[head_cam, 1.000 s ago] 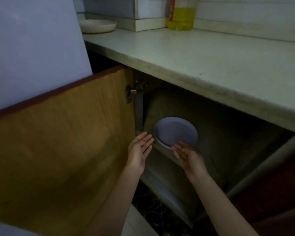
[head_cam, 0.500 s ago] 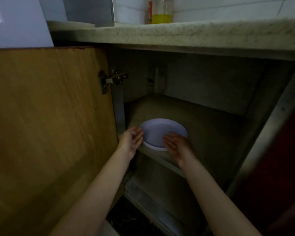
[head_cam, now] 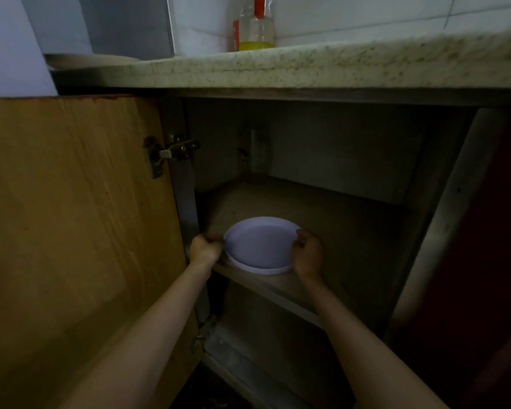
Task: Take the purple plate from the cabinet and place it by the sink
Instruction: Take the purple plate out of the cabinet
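Note:
The purple plate (head_cam: pixel 260 246) lies flat at the front edge of the middle shelf (head_cam: pixel 351 231) inside the open cabinet under the counter. My left hand (head_cam: pixel 204 250) grips the plate's left rim with curled fingers. On the opposite side, my right hand (head_cam: pixel 308 252) closes on the right rim. The plate's underside still seems to rest on the shelf. No sink is in view.
The wooden cabinet door (head_cam: pixel 77 231) stands wide open on the left, with its hinge (head_cam: pixel 171 152). The speckled countertop (head_cam: pixel 337 66) overhangs the cabinet and carries a bottle of yellow liquid (head_cam: pixel 255 28) and a pale dish (head_cam: pixel 83 59). A dark lower compartment lies below the shelf.
My view has dropped lower, level with the shelf. Both hands went from open beside the plate to closed on its left and right rims.

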Demonstrator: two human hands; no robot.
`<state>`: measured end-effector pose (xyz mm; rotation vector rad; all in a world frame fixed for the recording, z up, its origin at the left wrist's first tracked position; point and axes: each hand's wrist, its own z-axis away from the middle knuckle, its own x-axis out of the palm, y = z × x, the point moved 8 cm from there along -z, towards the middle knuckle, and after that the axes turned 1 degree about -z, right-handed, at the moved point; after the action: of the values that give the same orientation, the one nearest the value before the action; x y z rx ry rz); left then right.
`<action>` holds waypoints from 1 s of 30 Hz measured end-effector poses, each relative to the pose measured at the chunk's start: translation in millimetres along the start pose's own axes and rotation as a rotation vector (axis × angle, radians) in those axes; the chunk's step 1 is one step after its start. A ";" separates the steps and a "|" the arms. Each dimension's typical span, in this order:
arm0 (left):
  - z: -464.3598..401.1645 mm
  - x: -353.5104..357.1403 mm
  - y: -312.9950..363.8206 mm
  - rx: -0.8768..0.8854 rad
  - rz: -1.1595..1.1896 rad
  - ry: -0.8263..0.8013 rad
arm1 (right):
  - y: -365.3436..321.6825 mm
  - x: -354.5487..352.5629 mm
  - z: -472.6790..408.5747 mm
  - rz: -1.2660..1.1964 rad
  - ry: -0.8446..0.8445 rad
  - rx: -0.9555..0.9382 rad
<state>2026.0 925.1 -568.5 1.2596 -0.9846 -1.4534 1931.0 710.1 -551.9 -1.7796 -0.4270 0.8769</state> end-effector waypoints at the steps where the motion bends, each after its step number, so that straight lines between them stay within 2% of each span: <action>1: -2.1 0.6 -1.5 -0.004 -0.017 -0.002 | 2.6 0.6 -3.8 0.037 0.000 0.006; 6: -8.0 10.0 -7.9 -0.009 -0.075 -0.070 | 11.0 -4.5 -17.7 0.230 0.073 0.020; 9: -14.3 12.5 -12.2 0.001 -0.105 -0.085 | 14.5 -2.6 -21.6 0.278 0.056 0.020; 14: -18.4 10.7 -6.7 0.039 -0.205 -0.082 | 20.2 -3.0 -20.6 0.180 0.046 0.052; 20: -7.3 -17.1 -5.2 0.068 -0.250 -0.012 | 17.6 -1.7 10.9 -0.053 0.022 0.081; 26: 26.4 -36.8 -9.6 -0.074 -0.086 -0.030 | 14.0 -7.0 43.8 -0.058 -0.025 0.235; 30: 62.4 -62.8 -9.1 -0.158 -0.045 -0.027 | -12.4 -18.8 67.9 0.013 -0.108 0.213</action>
<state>1964.7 987.8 -553.4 1.1564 -0.8465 -1.5546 1870.1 747.1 -545.6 -1.5470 -0.3773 0.9933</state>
